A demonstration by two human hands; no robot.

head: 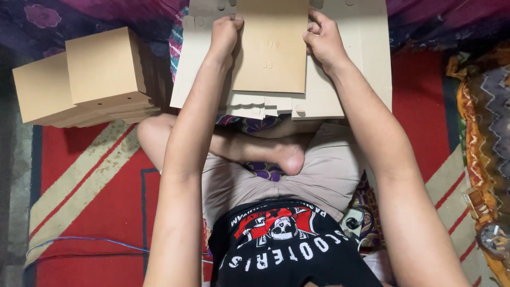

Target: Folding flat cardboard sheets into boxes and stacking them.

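Note:
I sit cross-legged on the floor, both arms stretched forward. My left hand point(224, 33) grips the left edge of a tan cardboard box piece point(271, 48), and my right hand point(321, 37) pinches its right edge. That piece rests on a pile of flat die-cut cardboard sheets point(366, 58) with scalloped edges, lying across my knees. The upper parts of the piece and the pile run out of view.
A stack of folded tan cardboard boxes point(90, 79) stands at the left. A red mat with cream stripes point(90, 180) covers the floor, with a thin blue cable point(79, 242) on it. Patterned cloth point(489, 117) lies at the right, a small dark object point(353, 223) by my hip.

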